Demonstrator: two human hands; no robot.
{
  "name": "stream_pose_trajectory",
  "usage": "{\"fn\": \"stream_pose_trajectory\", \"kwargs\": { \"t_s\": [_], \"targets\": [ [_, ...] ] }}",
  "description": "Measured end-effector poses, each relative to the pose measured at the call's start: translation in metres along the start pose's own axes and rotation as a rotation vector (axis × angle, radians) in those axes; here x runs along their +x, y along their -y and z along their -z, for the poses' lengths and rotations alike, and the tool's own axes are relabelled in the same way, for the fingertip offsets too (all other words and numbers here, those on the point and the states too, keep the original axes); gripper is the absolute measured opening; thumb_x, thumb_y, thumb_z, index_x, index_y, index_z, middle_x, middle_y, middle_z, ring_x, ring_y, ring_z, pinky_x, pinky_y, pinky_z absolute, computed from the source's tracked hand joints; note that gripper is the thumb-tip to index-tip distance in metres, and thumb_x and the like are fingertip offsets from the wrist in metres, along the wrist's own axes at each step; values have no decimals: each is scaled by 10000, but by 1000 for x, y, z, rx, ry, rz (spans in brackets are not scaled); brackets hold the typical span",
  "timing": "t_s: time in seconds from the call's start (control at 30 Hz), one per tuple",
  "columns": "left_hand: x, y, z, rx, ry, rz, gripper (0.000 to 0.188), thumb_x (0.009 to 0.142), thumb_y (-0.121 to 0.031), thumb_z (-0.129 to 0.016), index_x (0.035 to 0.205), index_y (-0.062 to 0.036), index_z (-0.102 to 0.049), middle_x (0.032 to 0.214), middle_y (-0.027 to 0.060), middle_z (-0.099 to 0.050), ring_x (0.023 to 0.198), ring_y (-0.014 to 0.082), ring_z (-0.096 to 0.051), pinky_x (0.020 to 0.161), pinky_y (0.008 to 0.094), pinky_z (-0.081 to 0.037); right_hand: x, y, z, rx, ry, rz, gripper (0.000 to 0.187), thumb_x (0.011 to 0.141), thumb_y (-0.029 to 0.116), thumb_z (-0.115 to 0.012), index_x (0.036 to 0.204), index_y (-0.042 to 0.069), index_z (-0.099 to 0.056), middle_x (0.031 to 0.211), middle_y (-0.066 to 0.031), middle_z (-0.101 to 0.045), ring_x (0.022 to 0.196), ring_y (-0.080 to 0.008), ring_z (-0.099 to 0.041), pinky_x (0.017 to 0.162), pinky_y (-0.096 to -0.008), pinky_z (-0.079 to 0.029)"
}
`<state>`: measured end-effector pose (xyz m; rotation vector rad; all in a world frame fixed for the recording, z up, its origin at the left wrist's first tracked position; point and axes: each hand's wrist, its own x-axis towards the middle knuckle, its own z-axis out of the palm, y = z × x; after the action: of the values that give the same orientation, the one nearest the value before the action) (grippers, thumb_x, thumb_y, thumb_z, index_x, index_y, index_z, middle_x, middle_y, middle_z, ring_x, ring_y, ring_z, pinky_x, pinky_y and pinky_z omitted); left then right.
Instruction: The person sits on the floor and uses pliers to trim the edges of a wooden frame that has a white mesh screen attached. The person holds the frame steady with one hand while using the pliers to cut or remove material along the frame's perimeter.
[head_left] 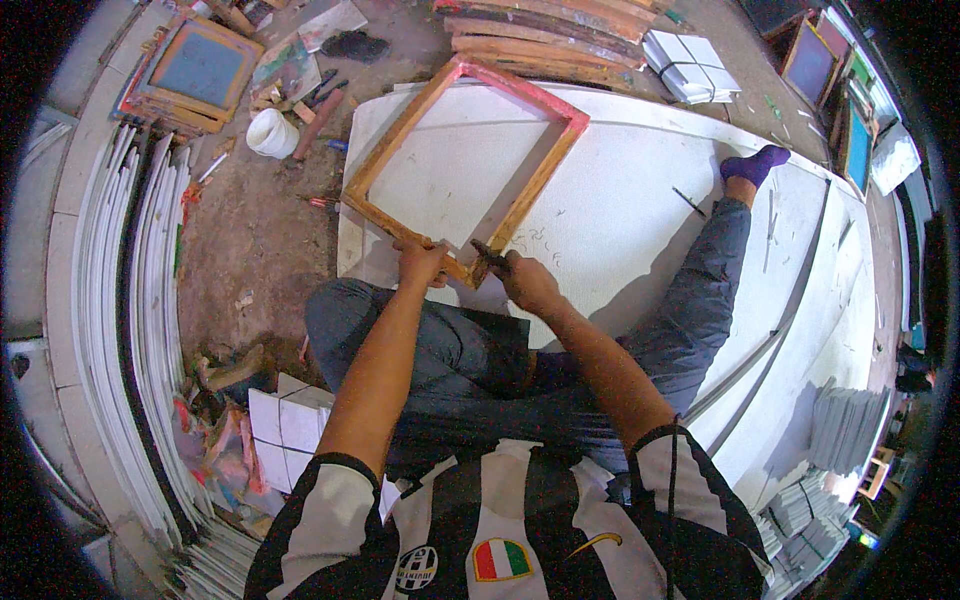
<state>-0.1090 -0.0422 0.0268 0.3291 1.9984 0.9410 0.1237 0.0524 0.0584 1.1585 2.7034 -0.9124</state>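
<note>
A wooden frame (522, 212), painted red along its far side, rests tilted with its near corner close to my lap. My left hand (421, 263) is closed around the frame's near left bar, just beside that corner. In my right hand (530, 283) is a short dark tool (488, 254); its head lies against the right bar near the same corner, and my fingers hide most of its handle, so its kind is unclear. Small dark shavings or scraps are scattered on the white sheet (600, 190) beside the frame.
My outstretched leg (700, 290) lies across the white sheet at the right. Stacks of white strips (105, 300) line the left. A white bucket (272, 134), wood pieces (545, 45), a tied white bundle (692, 68) and other frames (200, 65) sit farther away.
</note>
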Motion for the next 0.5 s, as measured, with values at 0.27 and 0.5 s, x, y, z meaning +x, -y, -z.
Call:
{"fn": "stream_pose_trajectory", "kwargs": {
  "t_s": [0.27,0.5],
  "targets": [
    [1,-5,-3,33,-15,-26,840,843,-241,-757,1346,169,-223,990,231,-694,587,284,-696,465,387,-614,-28,-13,26,1042,371,-199,446,1023,377,-571,1209,-28,-584,910,-125,-709,800,-213,-689,670,-387,-531],
    [-7,-11,1,11,-2,-7,755,861,-243,-751,1280,140,-254,909,221,-705,545,249,-679,461,382,-610,-39,-7,40,835,436,-203,418,1010,383,-584,1105,-8,-700,865,-76,-660,657,-169,-572,557,-283,-434]
  ]
}}
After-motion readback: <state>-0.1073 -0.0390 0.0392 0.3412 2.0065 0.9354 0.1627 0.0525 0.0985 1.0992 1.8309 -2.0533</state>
